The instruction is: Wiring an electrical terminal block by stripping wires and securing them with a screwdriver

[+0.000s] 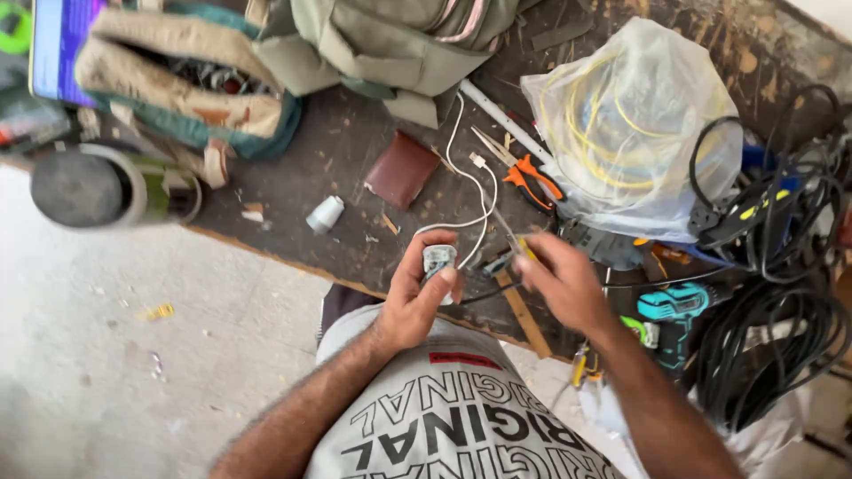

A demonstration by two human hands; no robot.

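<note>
White plastic fitting (438,260) sits clamped in my left hand (413,297), fingers (446,282) curled tight around it just above the tabletop (337,160) edge. My right hand (557,279) pinches a thin yellow-handled tool (517,244), its tip close to the fitting. Beyond lie a white cable (475,191), orange pliers (532,182), a brown wallet (401,168), and a clear bag of yellow wire (635,133).

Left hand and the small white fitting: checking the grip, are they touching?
Touching. The head view shows the left hand with fingers and thumb wrapped around the fitting.
</note>
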